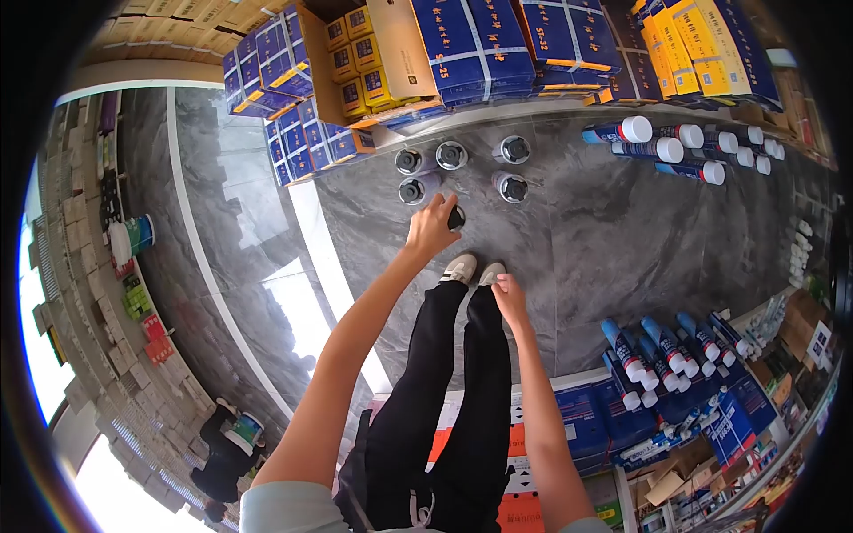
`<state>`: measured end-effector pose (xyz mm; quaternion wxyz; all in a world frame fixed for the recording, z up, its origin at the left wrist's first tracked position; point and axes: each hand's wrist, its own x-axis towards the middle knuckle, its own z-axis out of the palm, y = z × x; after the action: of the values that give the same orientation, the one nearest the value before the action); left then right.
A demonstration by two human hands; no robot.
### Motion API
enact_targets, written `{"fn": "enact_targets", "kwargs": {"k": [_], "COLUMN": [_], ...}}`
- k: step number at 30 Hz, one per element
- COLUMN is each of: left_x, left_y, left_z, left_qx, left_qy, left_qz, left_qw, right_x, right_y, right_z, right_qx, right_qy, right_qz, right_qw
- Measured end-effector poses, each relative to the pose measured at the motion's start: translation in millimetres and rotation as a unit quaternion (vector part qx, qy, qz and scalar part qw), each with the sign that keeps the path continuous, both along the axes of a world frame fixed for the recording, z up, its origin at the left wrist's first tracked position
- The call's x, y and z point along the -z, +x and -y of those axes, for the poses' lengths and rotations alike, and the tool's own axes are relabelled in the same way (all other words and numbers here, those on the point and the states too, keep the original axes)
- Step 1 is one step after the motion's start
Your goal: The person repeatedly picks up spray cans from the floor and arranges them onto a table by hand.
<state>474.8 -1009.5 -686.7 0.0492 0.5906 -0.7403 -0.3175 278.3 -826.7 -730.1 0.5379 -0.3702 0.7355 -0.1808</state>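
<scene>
My left hand [433, 227] is closed around a can with a black cap [456, 218], just above or on the grey floor; its body is mostly hidden by my fingers. Beyond it stand several similar black-capped cans, among them a near-left can [414, 189], a back-middle can [452, 155] and a right can [511, 186]. They are upright and a little apart from each other. Near my right knee hangs my right hand [511, 300], loosely bent with nothing visible in it.
Blue strapped boxes [473, 53] and an open carton of yellow boxes [360, 67] line the far side. Blue tubes with white caps lie at the right, both the back group [635, 133] and the nearer group [662, 346]. A person in dark clothing [218, 457] is at the lower left.
</scene>
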Motion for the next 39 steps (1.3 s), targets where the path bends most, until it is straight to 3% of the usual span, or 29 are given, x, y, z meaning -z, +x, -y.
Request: {"fn": "enact_targets", "kwargs": {"k": [4, 5, 8, 10, 12, 14, 15, 18, 20, 22, 24, 26, 28, 31, 36, 39], "left_x": [-87, -112, -185, -231, -277, -320, -341, -414, -462, -502, -541, -576, -611, -654, -722, -747], "left_y": [5, 4, 1, -3, -10, -18, -22, -35, -40, -42, -45, -51, -58, -66, -76, -91], "left_z": [-25, -31, -46, -49, -43, -36, -32, -22, -18, -20, -27, -32, -35, -34, -26, -34], "left_qx": [-0.007, -0.013, -0.018, -0.009, 0.004, 0.084, 0.132, 0.204, 0.225, 0.238, 0.254, 0.259, 0.283, 0.322, 0.433, 0.485], "left_qy": [0.035, 0.049, 0.027, 0.032, 0.025, 0.036, 0.019, 0.026, 0.008, -0.005, -0.029, -0.052, -0.055, -0.049, -0.039, -0.049], "left_qz": [-0.052, -0.048, -0.083, -0.097, -0.105, -0.099, -0.090, -0.092, -0.096, -0.128, -0.139, -0.170, -0.183, -0.191, -0.197, -0.198], "left_qw": [0.998, 0.998, 0.996, 0.995, 0.994, 0.991, 0.987, 0.974, 0.970, 0.963, 0.957, 0.949, 0.940, 0.926, 0.879, 0.850], "right_x": [-14, -12, -31, -81, -121, -160, -177, -205, -197, -214, -253, -293, -321, -366, -433, -455], "right_y": [-8, -8, -16, -17, -13, -9, -14, -13, -20, -21, -28, -36, -45, -47, -47, -42], "right_z": [2, -4, -13, -9, -1, 5, 12, 10, 2, 10, 21, 28, 21, 3, -51, -71], "right_qx": [0.060, 0.140, 0.163, 0.035, 0.039, 0.092, 0.048, 0.100, 0.127, 0.382, 0.415, 0.498, 0.503, 0.572, 0.591, 0.591], "right_qy": [-0.032, 0.023, 0.076, -0.027, -0.081, -0.103, -0.003, -0.121, -0.121, -0.052, -0.029, -0.017, -0.064, -0.111, -0.199, -0.227], "right_qz": [0.040, 0.089, 0.090, -0.098, -0.120, -0.073, -0.084, -0.108, -0.064, 0.166, 0.176, 0.275, 0.335, 0.318, 0.362, 0.336], "right_qw": [0.997, 0.986, 0.980, 0.994, 0.989, 0.988, 0.995, 0.982, 0.982, 0.908, 0.892, 0.822, 0.794, 0.748, 0.692, 0.697]}}
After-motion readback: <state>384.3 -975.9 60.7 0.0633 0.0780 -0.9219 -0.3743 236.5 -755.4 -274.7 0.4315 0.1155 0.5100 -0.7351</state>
